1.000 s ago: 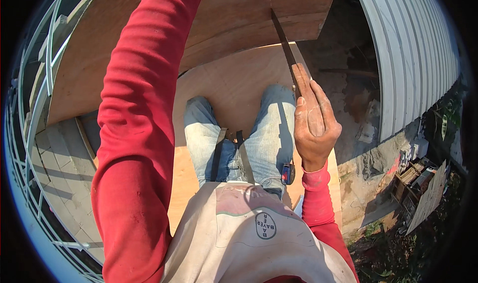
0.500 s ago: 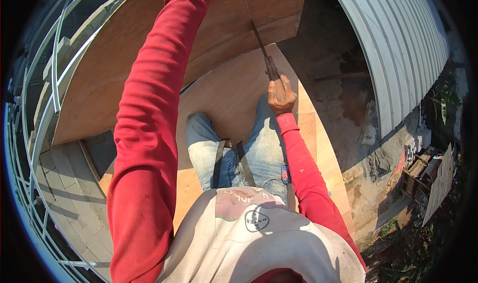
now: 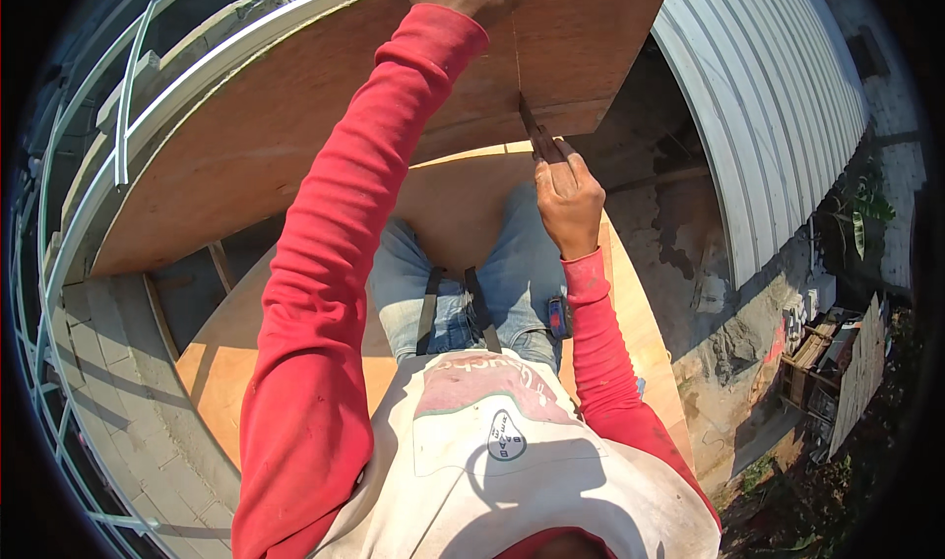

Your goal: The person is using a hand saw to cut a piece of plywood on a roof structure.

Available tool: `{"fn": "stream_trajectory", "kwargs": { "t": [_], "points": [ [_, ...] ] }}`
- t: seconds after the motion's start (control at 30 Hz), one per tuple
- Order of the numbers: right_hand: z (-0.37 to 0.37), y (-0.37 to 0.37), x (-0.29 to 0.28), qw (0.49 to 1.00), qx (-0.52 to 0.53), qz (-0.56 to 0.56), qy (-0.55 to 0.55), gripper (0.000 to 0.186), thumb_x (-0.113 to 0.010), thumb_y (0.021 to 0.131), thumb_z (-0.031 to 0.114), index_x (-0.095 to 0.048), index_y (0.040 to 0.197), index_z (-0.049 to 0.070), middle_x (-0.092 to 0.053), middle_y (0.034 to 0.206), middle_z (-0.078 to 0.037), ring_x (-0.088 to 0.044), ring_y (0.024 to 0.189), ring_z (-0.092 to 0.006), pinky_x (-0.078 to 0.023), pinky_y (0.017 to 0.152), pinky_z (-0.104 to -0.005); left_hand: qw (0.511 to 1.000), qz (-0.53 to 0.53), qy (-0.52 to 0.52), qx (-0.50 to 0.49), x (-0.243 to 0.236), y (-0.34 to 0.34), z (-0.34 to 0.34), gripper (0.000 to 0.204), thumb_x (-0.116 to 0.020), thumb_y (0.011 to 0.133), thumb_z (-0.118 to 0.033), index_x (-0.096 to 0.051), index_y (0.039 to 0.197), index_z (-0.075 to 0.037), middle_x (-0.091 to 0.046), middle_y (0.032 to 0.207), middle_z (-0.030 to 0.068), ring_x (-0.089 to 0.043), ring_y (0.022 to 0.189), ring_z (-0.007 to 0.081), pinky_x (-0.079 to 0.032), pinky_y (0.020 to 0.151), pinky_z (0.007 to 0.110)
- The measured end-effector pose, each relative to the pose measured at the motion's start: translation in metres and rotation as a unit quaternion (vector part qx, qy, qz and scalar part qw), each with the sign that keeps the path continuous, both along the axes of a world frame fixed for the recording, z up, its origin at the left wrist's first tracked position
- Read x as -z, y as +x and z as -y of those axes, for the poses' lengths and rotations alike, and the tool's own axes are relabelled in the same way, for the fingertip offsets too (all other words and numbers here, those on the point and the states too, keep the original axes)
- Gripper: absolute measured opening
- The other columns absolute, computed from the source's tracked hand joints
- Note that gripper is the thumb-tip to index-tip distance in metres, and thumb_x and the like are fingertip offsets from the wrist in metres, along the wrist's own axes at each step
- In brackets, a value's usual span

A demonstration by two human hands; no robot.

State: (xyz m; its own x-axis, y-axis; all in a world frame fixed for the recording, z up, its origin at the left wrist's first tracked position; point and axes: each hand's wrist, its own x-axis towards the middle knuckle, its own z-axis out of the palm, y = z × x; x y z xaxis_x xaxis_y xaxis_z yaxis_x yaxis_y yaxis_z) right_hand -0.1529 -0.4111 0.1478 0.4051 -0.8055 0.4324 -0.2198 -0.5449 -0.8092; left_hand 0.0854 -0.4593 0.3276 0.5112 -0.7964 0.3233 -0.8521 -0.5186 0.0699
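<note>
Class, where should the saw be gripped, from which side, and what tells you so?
Probably best at its near end, coming from the lower right of the picture, as the right hand does. The narrow blade of the saw meets the brown wooden sheet at its far end, leaving the near end the easier hold. The fingers hide much of that end.

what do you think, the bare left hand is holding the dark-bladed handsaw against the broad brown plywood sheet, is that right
Wrong hand: the head view shows the bare right hand holding the dark-bladed handsaw against the broad brown plywood sheet.
</note>
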Motion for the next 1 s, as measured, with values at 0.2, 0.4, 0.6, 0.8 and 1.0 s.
{"fn": "stream_trajectory", "kwargs": {
  "t": [0.2,0.4,0.6,0.8,1.0],
  "points": [
    [-0.009,0.008,-0.017,0.991,-0.037,-0.093,-0.092,0.031,-0.068,0.09,0.009,-0.069,0.119,-0.004,-0.071,0.108,-0.019,-0.069,0.083,-0.0343,-0.056,0.078,-0.0371,0.996,0.027,-0.062,0.059,0.008,-0.048,-0.055,0.055,-0.071,0.081,-0.066,-0.073,0.091,-0.013,-0.075,0.087,0.0078,-0.074,0.087,0.0279,-0.058,0.073,0.043],
    [-0.023,-0.007,0.007,0.967,-0.068,0.061,0.237,0.041,-0.071,0.085,0.01,-0.065,0.123,-0.005,-0.071,0.109,-0.027,-0.071,0.1,-0.0403,-0.055,0.085,-0.0411,0.982,0.015,-0.081,0.172,0.003,-0.016,-0.032,0.052,-0.073,0.084,-0.056,-0.071,0.101,-0.007,-0.074,0.09,0.0206,-0.073,0.084,0.0387,-0.056,0.07,0.05],
    [-0.048,-0.008,0.053,0.996,0.03,-0.038,0.071,0.052,-0.069,0.083,0.01,-0.06,0.132,-0.005,-0.071,0.114,-0.028,-0.071,0.102,-0.0413,-0.055,0.091,-0.0438,0.986,0.054,-0.105,0.117,0.02,0.014,-0.017,0.063,-0.073,0.08,-0.067,-0.066,0.103,-0.009,-0.075,0.094,0.0068,-0.074,0.087,0.0263,-0.057,0.075,0.042],
    [-0.035,-0.01,0.058,0.994,0.027,-0.036,0.096,0.027,-0.067,0.087,0.012,-0.068,0.106,-0.007,-0.072,0.093,-0.022,-0.071,0.085,-0.0292,-0.054,0.079,-0.0401,0.973,0.107,-0.162,0.122,0.02,0.026,-0.013,0.076,-0.058,0.075,-0.088,-0.072,0.086,-0.014,-0.074,0.083,0.0072,-0.073,0.086,0.0259,-0.054,0.082,0.04],
    [-0.031,-0.013,0.041,0.992,0.01,-0.097,0.078,0.033,-0.065,0.092,0.014,-0.07,0.121,0.0,-0.074,0.105,-0.02,-0.072,0.093,-0.0296,-0.055,0.082,-0.0394,0.982,0.038,-0.18,0.039,0.003,0.109,-0.118,0.09,-0.049,0.073,-0.096,-0.075,0.089,-0.011,-0.075,0.089,0.0071,-0.071,0.09,0.0271,-0.051,0.088,0.043]
  ]
}}
